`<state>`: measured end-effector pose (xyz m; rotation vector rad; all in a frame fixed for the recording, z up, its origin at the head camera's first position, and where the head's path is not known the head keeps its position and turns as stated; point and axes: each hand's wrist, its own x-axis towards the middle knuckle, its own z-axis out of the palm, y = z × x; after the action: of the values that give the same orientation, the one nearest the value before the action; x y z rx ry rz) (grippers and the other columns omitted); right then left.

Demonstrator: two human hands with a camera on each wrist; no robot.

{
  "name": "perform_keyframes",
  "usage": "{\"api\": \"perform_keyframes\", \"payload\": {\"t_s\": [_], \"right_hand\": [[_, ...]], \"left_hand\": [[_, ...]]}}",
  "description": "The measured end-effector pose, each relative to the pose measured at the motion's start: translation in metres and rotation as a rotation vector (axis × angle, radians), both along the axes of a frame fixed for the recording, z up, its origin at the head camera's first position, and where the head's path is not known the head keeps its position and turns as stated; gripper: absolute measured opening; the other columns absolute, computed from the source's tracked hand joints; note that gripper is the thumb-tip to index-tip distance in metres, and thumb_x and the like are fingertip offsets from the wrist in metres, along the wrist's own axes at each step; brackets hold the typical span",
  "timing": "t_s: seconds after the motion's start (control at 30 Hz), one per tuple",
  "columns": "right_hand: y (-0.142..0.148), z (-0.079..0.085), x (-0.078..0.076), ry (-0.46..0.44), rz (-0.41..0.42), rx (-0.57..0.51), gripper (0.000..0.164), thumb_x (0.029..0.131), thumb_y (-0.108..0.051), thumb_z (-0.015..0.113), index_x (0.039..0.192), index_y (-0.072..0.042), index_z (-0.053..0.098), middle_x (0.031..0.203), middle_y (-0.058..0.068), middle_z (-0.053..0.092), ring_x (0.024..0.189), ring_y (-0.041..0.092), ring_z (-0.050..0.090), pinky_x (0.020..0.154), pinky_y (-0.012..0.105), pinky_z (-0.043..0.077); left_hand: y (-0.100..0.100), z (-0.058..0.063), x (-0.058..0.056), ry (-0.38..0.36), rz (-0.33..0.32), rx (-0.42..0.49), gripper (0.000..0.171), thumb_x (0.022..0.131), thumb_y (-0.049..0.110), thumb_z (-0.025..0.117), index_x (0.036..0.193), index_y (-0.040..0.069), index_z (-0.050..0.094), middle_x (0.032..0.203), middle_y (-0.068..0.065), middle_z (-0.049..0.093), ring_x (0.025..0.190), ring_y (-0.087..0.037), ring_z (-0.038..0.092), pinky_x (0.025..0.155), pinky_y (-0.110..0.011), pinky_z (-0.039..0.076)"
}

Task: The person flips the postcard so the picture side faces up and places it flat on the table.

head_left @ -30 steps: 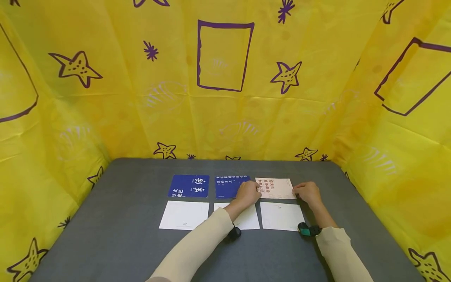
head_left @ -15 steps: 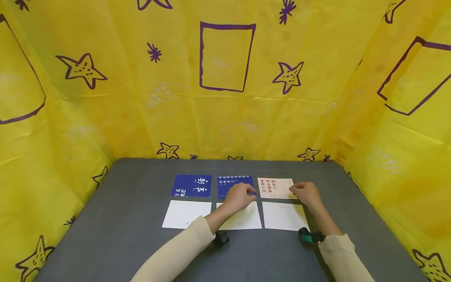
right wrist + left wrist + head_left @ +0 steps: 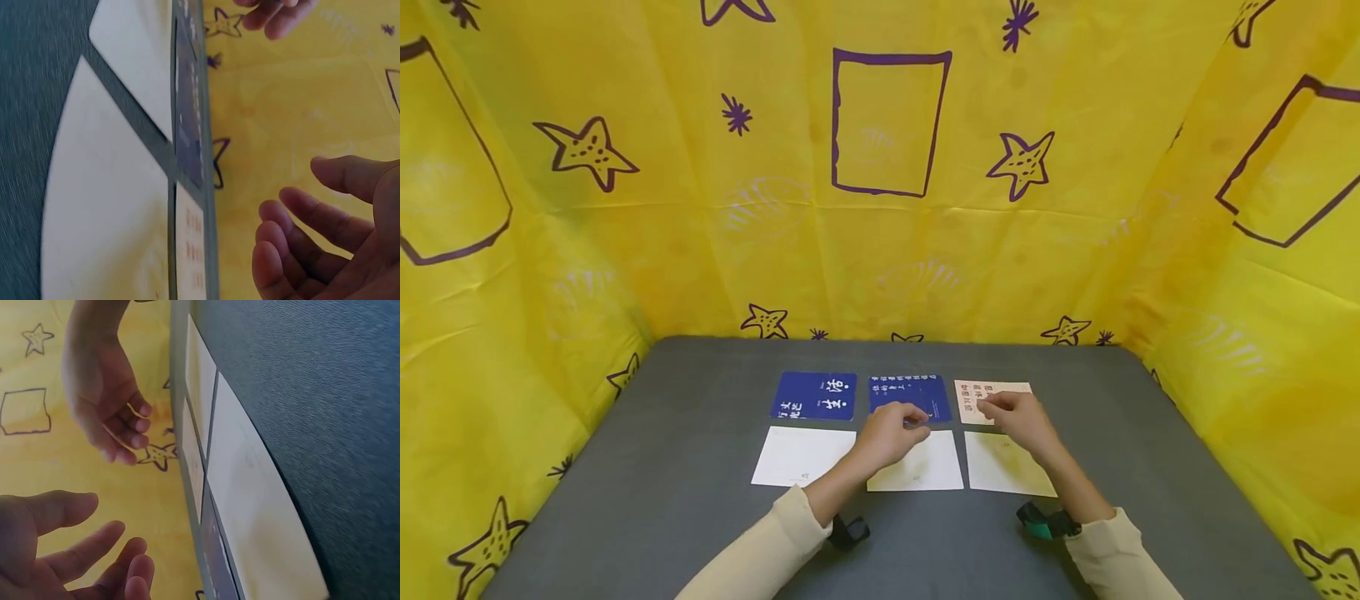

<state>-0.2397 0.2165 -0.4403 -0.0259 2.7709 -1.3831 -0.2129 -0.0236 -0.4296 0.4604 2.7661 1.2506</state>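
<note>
Two rows of cards lie on the dark grey table. At the back are a blue card (image 3: 814,396) with white lettering, a second blue card (image 3: 928,392) and a pale pink card (image 3: 1015,389) with reddish writing. White cards make up the front row: a left one (image 3: 801,454), a middle one (image 3: 928,471) and a right one (image 3: 1007,467). My left hand (image 3: 887,435) hovers over the middle pair, fingers loosely bent and holding nothing. Above the pink and right white cards is my right hand (image 3: 1022,423); the right wrist view shows its thumb (image 3: 344,175) apart from the fingers.
Yellow cloth (image 3: 880,250) printed with purple stars and frames hangs behind and at both sides of the table (image 3: 700,467). Black straps (image 3: 850,533) are worn at both wrists, below cream sleeves.
My left hand has come away from the pink card's left edge, back toward me and left. My right hand has left its right edge and moved left and nearer. The cards look settled.
</note>
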Motion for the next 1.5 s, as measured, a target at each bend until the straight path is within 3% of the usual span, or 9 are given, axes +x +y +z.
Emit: {"api": "perform_keyframes", "payload": {"t_s": [0.6,0.87,1.17,1.5], "right_hand": [[-0.074,-0.016,0.016,0.048,0.203,-0.024,0.014,0.088,-0.017,0.070,0.094,-0.006,0.075,0.089,0.005,0.074,0.078,0.013,0.061,0.065,0.026,0.049],[-0.100,-0.011,0.016,0.059,0.311,0.020,0.014,0.087,-0.021,0.071,0.091,-0.008,0.075,0.084,0.003,0.073,0.075,0.011,0.059,0.066,0.027,0.048],[-0.131,-0.012,0.017,0.007,0.438,0.025,0.022,0.087,-0.022,0.071,0.098,-0.004,0.073,0.079,0.004,0.070,0.068,0.010,0.056,0.057,0.024,0.044],[-0.150,-0.015,0.021,-0.034,0.509,-0.005,0.023,0.086,-0.019,0.071,0.101,-0.002,0.071,0.082,0.007,0.071,0.066,0.010,0.056,0.054,0.024,0.044]], "left_hand": [[-0.070,-0.009,0.009,-0.039,0.123,-0.029,0.029,0.087,0.019,0.070,0.111,0.003,0.070,0.107,-0.013,0.071,0.094,-0.026,0.066,0.080,-0.042,0.053],[-0.097,-0.012,0.007,-0.064,0.200,-0.061,0.028,0.086,0.019,0.071,0.110,0.003,0.070,0.108,-0.013,0.072,0.093,-0.025,0.067,0.081,-0.042,0.052],[-0.145,-0.007,0.008,-0.050,0.252,-0.156,0.028,0.088,0.018,0.068,0.110,0.000,0.069,0.108,-0.018,0.071,0.099,-0.033,0.068,0.086,-0.049,0.050],[-0.194,-0.005,0.007,-0.150,0.291,-0.262,0.037,0.091,0.024,0.064,0.115,-0.003,0.065,0.108,-0.021,0.069,0.099,-0.035,0.063,0.086,-0.051,0.049]]}}
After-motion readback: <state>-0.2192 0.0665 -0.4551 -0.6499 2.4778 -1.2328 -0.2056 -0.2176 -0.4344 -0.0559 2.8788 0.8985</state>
